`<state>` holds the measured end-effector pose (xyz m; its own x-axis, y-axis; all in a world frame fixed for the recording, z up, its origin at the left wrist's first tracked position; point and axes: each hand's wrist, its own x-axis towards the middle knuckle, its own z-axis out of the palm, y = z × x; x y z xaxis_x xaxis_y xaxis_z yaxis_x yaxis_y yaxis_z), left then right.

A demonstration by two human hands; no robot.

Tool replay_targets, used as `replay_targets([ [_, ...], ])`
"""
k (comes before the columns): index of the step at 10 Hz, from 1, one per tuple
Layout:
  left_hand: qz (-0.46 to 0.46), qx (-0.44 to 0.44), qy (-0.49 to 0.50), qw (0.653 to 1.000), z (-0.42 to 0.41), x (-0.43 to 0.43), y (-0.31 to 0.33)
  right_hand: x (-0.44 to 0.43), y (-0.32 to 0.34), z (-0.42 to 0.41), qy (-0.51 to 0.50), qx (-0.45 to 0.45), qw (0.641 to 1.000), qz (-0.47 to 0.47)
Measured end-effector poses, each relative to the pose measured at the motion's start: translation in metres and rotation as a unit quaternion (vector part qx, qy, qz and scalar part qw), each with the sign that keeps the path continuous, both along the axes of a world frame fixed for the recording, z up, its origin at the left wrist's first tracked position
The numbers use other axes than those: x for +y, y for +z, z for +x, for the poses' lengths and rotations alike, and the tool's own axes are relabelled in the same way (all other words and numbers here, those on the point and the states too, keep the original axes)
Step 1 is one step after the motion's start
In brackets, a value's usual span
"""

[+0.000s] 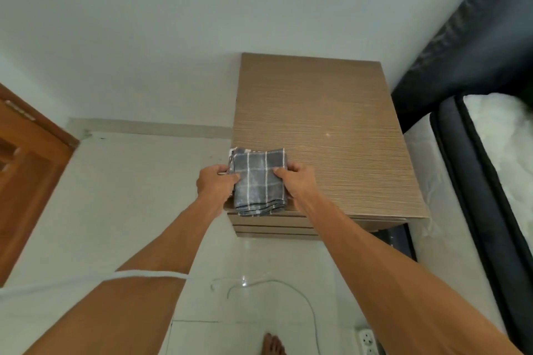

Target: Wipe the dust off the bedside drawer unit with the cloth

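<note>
A grey cloth (257, 181) with white check lines lies folded on the near left corner of the brown wood-grain bedside drawer unit (323, 130). My left hand (217, 183) pinches the cloth's left edge. Its right edge is gripped by my right hand (297, 181), which rests on the unit's top. The cloth's near edge hangs slightly over the unit's front. A small pale speck shows on the top, right of centre.
A bed (490, 167) with a dark frame and white mattress stands close on the right. A brown wooden door (26, 170) is at the left. On the tiled floor lie a thin cable (291, 288) and a white power strip (366, 340); my bare foot (272, 344) shows below.
</note>
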<state>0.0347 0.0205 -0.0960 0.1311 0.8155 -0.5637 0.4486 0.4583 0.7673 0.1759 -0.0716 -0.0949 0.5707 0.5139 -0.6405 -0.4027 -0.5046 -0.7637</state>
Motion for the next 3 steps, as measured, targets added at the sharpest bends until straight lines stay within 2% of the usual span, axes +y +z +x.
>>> replay_targets([
  [2, 0.006, 0.021, 0.008, 1.000, -0.010, -0.002, 0.010, -0.014, 0.015, 0.006, 0.012, 0.000, 1.000, -0.008],
  [3, 0.010, 0.052, 0.017, 0.998, -0.049, -0.022, 0.022, -0.056, 0.037, 0.002, 0.001, -0.052, 0.998, -0.039],
])
